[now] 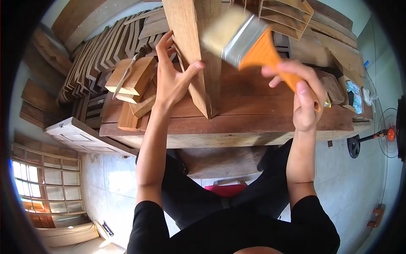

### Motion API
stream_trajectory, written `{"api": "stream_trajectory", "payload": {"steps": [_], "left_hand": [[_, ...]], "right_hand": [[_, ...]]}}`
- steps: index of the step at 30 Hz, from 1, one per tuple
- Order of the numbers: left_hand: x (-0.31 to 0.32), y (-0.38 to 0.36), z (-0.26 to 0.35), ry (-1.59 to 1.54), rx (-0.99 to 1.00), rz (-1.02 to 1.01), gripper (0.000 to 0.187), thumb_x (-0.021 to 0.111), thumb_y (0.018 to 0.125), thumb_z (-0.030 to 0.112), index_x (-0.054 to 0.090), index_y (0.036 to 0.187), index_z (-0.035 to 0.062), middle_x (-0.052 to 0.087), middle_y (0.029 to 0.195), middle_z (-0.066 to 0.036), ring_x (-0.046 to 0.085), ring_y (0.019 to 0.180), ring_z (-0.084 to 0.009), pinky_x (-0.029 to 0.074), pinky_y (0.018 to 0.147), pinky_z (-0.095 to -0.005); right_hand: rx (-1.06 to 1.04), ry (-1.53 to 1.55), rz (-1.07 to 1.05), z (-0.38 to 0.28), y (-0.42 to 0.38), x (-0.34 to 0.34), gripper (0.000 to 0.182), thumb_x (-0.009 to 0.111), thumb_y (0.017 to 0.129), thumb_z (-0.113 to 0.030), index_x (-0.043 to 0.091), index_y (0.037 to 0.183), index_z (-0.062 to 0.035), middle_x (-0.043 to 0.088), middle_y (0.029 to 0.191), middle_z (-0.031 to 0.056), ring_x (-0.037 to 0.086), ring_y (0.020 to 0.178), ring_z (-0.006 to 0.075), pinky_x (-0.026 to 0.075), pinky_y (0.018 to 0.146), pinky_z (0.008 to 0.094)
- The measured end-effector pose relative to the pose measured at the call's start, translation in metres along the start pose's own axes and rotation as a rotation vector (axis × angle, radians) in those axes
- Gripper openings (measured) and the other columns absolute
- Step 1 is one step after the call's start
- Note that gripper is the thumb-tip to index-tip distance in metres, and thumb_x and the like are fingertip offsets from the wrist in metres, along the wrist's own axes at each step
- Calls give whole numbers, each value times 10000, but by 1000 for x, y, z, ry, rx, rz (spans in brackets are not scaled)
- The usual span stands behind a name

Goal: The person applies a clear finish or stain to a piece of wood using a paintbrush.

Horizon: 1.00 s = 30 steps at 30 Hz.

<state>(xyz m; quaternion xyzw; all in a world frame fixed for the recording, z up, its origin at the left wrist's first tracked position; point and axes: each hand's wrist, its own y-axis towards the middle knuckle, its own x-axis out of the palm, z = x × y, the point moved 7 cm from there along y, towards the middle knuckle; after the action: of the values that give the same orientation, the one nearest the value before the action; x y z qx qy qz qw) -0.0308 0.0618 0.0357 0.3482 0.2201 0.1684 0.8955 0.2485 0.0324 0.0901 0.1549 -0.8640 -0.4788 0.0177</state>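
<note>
My left hand (173, 82) grips the edge of a tall wooden piece (188, 38) that stands upright on the brown wooden bench (253, 99); its thumb lies on the near face and the fingers go round the left side. A wide brush (258, 46) with an orange handle, a metal band and pale bristles is in my right hand (306, 91), held up over the bench. The bristles point to the upper left, in front of the wooden piece, and look blurred. Whether they touch the wood I cannot tell.
Left of my left hand, wood blocks (135, 76) are stacked with a knife-like tool (126, 76) on top. Several curved slats (101, 55) lean behind them. A divided wooden rack (287, 17) stands at the back, and a box (344, 86) at the right. A fan (387, 134) stands far right.
</note>
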Motion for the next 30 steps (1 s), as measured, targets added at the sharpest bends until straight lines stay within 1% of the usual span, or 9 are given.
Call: {"api": "stream_trajectory", "payload": {"steps": [1,4,9,11,14,17,21,26,30], "left_hand": [[3,1,1,-11,5,-2,1120,839,742,613,281,1510,19,501,1393,-242,543,1235,-339,472,1022,-488],[5,3,-7,-17,-15,16,1081,832,764,593,292,1513,30,500,1394,-253,539,1237,-347,452,1044,-504],[3,4,-10,-20,-32,25,1071,838,763,569,292,1516,39,500,1382,-252,535,1239,-360,429,1072,-516],[2,4,-12,-25,-37,18,1080,841,757,574,291,1517,38,498,1380,-253,535,1241,-358,425,1077,-517],[2,3,-12,-17,-45,20,1096,834,750,596,288,1522,41,492,1385,-262,535,1249,-362,418,1091,-519],[1,2,-14,-15,-57,24,1104,831,748,604,286,1524,40,486,1394,-269,527,1273,-372,408,1105,-523],[1,2,-14,-22,-47,24,1114,830,747,609,282,1521,24,480,1404,-278,516,1298,-385,395,1120,-526],[2,3,-8,29,3,-5,1019,796,818,528,266,1525,19,472,1423,-273,538,1279,-350,406,1119,-492],[-2,3,-12,8,47,-13,993,807,829,452,249,1531,25,474,1420,-260,544,1277,-335,394,1135,-483]], "right_hand": [[26,-1,113,-3,1,0,338,466,975,-187,713,1059,28,741,965,181,712,847,235,556,772,354],[-48,-137,-304,-3,3,-2,345,460,986,-206,706,1049,27,736,1007,192,707,905,216,552,773,343],[22,-83,84,-2,5,-7,350,467,986,-206,700,1033,51,729,961,176,706,902,207,547,760,325],[-131,-159,-237,0,5,-6,347,475,981,-207,695,1037,56,727,940,172,708,908,213,545,741,315],[-47,-175,-315,10,1,-6,336,484,970,-194,698,1032,57,726,936,177,715,884,220,545,733,316],[62,-88,-47,3,3,-4,310,495,956,-165,714,1010,48,737,910,170,729,808,218,550,746,302],[81,-184,-380,4,-2,3,301,493,969,-160,722,1029,26,750,878,130,734,817,192,545,738,279],[190,-86,-128,21,-8,-1,303,480,990,-162,723,1037,13,756,914,126,730,828,176,536,701,270],[84,-109,-242,8,-6,9,293,489,984,-152,720,1053,15,753,931,135,729,827,176,537,703,269]]}}
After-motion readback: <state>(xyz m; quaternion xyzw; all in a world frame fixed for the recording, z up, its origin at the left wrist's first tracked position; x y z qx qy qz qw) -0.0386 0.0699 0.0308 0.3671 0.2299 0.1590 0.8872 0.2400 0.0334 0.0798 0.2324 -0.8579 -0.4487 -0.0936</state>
